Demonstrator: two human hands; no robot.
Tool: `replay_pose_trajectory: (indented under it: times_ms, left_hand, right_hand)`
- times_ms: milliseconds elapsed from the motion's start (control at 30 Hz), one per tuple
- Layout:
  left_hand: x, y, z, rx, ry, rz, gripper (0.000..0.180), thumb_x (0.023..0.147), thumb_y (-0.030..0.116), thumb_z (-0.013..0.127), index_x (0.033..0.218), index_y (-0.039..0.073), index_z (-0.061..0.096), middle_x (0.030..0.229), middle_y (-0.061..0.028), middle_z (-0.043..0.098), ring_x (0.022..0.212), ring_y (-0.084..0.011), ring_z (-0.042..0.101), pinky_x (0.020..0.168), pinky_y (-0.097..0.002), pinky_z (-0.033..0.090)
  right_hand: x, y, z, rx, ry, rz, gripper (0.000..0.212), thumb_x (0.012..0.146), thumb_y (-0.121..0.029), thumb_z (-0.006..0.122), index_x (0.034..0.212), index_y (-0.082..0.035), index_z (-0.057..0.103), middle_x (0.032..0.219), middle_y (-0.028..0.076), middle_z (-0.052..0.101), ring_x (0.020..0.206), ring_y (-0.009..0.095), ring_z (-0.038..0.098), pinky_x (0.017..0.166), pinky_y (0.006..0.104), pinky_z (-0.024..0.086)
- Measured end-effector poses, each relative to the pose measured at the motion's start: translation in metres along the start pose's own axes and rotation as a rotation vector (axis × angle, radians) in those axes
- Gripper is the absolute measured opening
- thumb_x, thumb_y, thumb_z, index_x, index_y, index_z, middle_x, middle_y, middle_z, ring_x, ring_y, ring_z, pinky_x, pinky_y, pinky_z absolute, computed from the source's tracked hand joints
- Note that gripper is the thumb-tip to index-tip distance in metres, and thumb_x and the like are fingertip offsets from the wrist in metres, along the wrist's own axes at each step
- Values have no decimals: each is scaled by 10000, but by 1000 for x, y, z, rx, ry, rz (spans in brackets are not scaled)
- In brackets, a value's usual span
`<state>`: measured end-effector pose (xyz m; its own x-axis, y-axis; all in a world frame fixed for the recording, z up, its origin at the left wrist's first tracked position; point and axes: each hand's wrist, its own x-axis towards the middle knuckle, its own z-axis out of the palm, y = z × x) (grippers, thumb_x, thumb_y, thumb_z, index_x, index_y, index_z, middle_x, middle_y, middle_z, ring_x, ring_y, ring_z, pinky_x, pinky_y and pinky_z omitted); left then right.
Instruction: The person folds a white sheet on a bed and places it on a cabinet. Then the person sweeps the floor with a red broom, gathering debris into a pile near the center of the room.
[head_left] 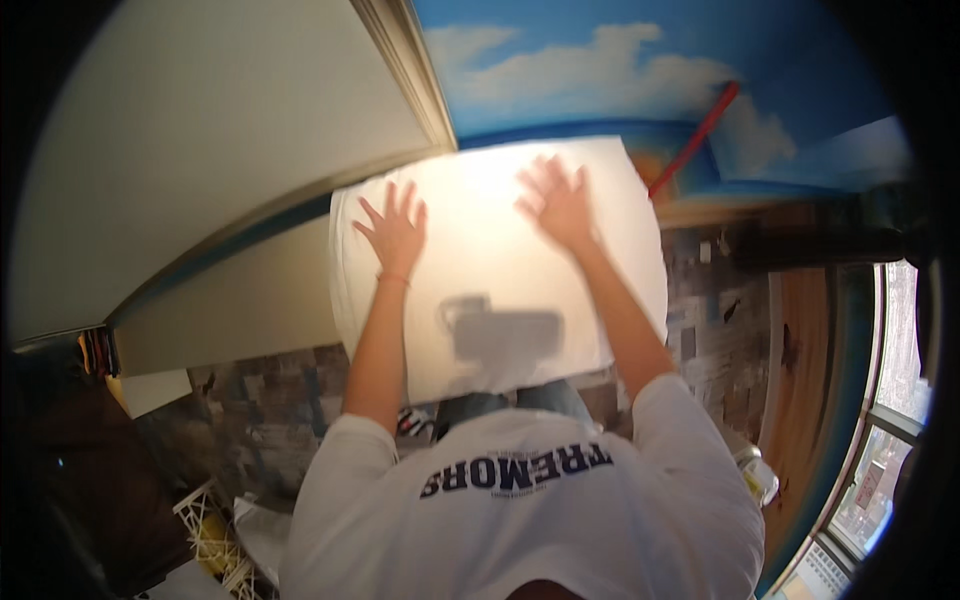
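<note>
A white cloth (490, 240) covers a flat, roughly rectangular surface in front of me, its edges hanging down at the sides. Over its far left part is my left hand (397, 236), palm down with fingers spread, a thin band at the wrist. My right hand (560, 205) is over the far right part, fingers also spread and slightly smeared by motion. Neither hand holds anything. Whether the palms press on the cloth or hover just above it, I cannot tell. A dark shadow falls on the cloth's near half.
A blue wall painted with clouds (560, 75) stands behind the cloth, with a red stick (695, 140) at its right. A pale wall (230, 120) rises on the left. Patchwork-patterned flooring (260, 400) lies around. A white lattice basket (215, 540) sits at lower left, a window (895, 420) at right.
</note>
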<state>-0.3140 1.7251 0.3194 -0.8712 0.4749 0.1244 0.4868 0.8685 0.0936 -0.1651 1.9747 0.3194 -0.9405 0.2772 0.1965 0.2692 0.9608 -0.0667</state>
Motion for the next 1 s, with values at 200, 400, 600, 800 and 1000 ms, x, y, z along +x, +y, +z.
replay_pose_trajectory:
  times_ms: [200, 400, 600, 800, 1000]
  left_hand:
    - [-2, -100, 13, -129, -130, -263, 467, 995, 416, 352, 1456, 340, 350, 1538, -97, 302, 1431, -421, 160, 1069, -706, 151]
    - [-55, -85, -32, -154, 250, -280, 516, 973, 304, 444, 1464, 184, 341, 1545, -150, 255, 1409, -503, 121, 1060, -714, 128]
    - [-74, -18, -37, -197, -79, 254, 484, 967, 317, 462, 1411, 126, 436, 1521, -132, 311, 1410, -479, 148, 1081, -685, 139]
    - [59, -109, 18, -189, -189, -340, 511, 920, 398, 512, 1309, 68, 538, 1364, -157, 517, 1304, -429, 402, 1026, -581, 362]
    - [96, -160, 48, -422, -267, -300, 349, 858, 324, 610, 1027, 30, 689, 1024, -214, 680, 960, -358, 650, 845, -416, 505]
  right_hand:
    - [-46, 164, -14, -54, -527, 645, 518, 969, -510, 369, 1448, -315, 388, 1502, 78, 375, 1388, 293, 326, 1064, 655, 220]
    - [-130, 115, -67, 79, 164, 625, 502, 969, -401, 462, 1407, -157, 451, 1494, 128, 370, 1413, 330, 271, 1081, 645, 200]
    - [-170, -45, -73, 207, 38, 294, 480, 940, -309, 509, 1394, -157, 467, 1504, 117, 352, 1410, 333, 277, 1123, 591, 154]
    - [-183, -35, -32, 280, 178, 292, 498, 938, -309, 464, 1410, -154, 443, 1517, 125, 330, 1413, 338, 270, 1138, 555, 148]
    - [-207, -26, -21, 270, 219, 280, 522, 930, -293, 468, 1421, -125, 415, 1513, 139, 330, 1409, 346, 275, 1137, 539, 175]
